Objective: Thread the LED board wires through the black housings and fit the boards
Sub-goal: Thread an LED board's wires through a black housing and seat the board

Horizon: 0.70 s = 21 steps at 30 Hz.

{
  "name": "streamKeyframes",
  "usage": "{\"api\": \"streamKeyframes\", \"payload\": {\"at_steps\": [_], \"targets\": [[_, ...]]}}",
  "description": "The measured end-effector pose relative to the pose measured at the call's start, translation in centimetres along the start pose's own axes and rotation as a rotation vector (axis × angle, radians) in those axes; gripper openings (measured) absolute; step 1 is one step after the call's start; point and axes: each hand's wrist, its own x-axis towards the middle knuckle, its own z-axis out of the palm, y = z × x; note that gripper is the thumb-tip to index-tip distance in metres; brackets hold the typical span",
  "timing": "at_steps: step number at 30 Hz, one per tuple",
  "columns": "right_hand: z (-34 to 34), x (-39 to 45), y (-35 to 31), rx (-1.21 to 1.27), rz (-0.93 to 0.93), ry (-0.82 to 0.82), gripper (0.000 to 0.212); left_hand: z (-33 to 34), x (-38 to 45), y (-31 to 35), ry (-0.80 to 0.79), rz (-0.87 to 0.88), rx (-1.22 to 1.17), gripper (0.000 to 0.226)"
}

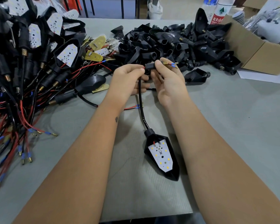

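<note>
both hands at frame centre, over grey table (233, 126). left hand (128, 80): fingers curled, pinching the wire (140, 101) where its red lead enters the black stem (149, 66). right hand (167, 78): thumb and fingers grasping the stem from the right; brass thread and two blue-sleeved terminals (174, 65) stick out past the fingers.

wire runs down from the hands, curving to a housing (164, 156) lying on the table at lower centre, between the forearms. led board (161, 155) sits inside it, white face up, red lead at its top edge.

upper left: pile of wired units (31, 62). upper centre: heap of bare housings (176, 42). upper right: cardboard box (257, 50). loose yellow-backed boards (97, 46) between the two heaps.
</note>
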Motion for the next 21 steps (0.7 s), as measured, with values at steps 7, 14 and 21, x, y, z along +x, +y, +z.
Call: {"api": "streamKeyframes", "payload": {"at_steps": [7,14,21], "targets": [[-0.21,0.24,-0.42,-0.004,-0.028,0.034,0.023,-0.46,0.06,-0.27,-0.002,0.028,0.103,0.019],[-0.16,0.33,-0.7,-0.133,-0.101,0.116,0.03,-0.45,0.21,-0.25,0.001,0.038,0.201,0.021],[-0.67,0.34,-0.67,-0.295,-0.235,0.29,0.025,-0.09,0.25,-0.03,-0.015,-0.057,0.149,0.021]]}}
